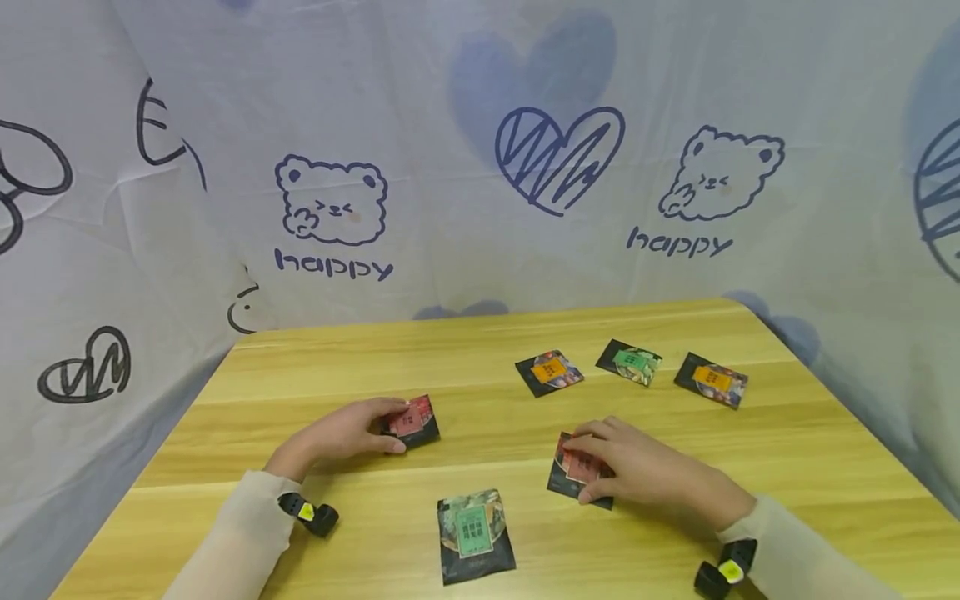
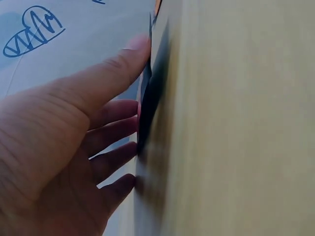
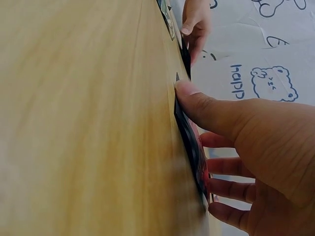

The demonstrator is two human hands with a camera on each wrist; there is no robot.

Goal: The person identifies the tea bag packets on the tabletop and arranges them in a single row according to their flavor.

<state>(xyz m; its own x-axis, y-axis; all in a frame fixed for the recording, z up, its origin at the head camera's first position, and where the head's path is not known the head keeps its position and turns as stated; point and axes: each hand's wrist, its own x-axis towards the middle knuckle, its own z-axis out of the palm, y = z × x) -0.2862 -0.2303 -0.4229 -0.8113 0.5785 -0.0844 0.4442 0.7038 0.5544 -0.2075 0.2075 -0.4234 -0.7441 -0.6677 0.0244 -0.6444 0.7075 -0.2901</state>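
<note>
My left hand (image 1: pixel 348 429) holds a small black packet with a red label (image 1: pixel 411 421) on the left of the table. Its thumb lies at the near edge and its fingers at the far side. In the left wrist view this packet (image 2: pixel 151 88) stands tilted against the wood. My right hand (image 1: pixel 630 467) grips a second red-labelled packet (image 1: pixel 573 473), thumb and fingertips at opposite sides. The right wrist view shows that packet (image 3: pixel 189 142) slightly bowed, close over the wood. Between the hands and nearer me lies a larger green-labelled packet (image 1: pixel 474 533).
At the back right of the wooden table (image 1: pixel 315 367) lie an orange-labelled packet (image 1: pixel 550 372), a green-labelled packet (image 1: pixel 632 362) and another orange-labelled packet (image 1: pixel 712 380). A white cloth (image 1: pixel 442 233) with drawn bears and hearts hangs behind the table and along its sides.
</note>
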